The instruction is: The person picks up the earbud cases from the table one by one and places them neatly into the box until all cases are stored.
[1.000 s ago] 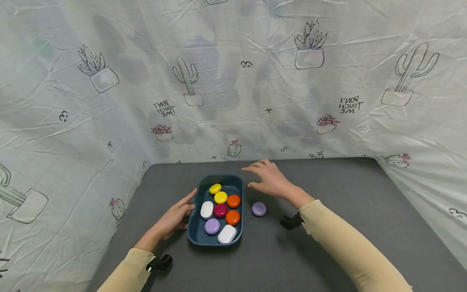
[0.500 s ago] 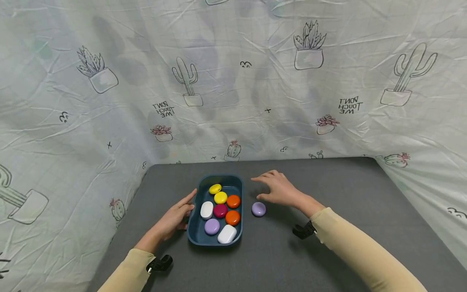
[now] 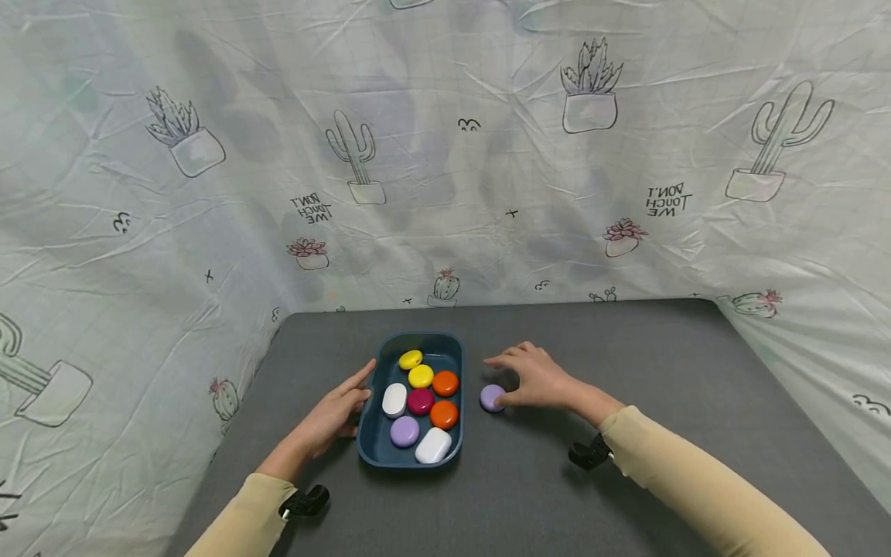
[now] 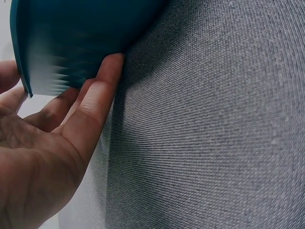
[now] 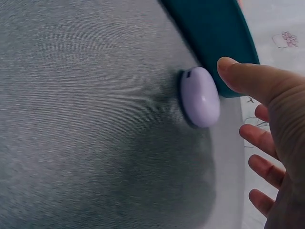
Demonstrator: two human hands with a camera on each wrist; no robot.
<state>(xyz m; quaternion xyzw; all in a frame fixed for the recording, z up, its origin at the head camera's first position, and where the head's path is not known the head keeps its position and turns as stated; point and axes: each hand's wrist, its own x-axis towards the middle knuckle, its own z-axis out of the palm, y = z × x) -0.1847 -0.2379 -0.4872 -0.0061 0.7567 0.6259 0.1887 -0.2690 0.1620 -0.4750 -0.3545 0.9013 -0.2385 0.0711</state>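
A deep blue tray with rounded corners holds several smooth, glossy pieces in yellow, orange, white, dark red and lilac. Against the tray's left outer wall rests my left hand; in the left wrist view its fingers lie along the wall, one tip low near the tabletop. A loose lilac round piece lies just right of the tray. Over it hovers my right hand, fingers spread, the thumb overlapping the piece in the head view. The right wrist view shows the thumb apart from the lilac piece, which has a dark notch near one end.
The pieces stand on a dark grey tabletop. Behind and around it hangs a pale, creased sheet printed with cacti. Each wrist wears a black strap, such as the right one's strap.
My right hand has come down and toward me, from beside the tray's far right corner to over the loose lilac piece. My left hand and the tray have stayed in place.
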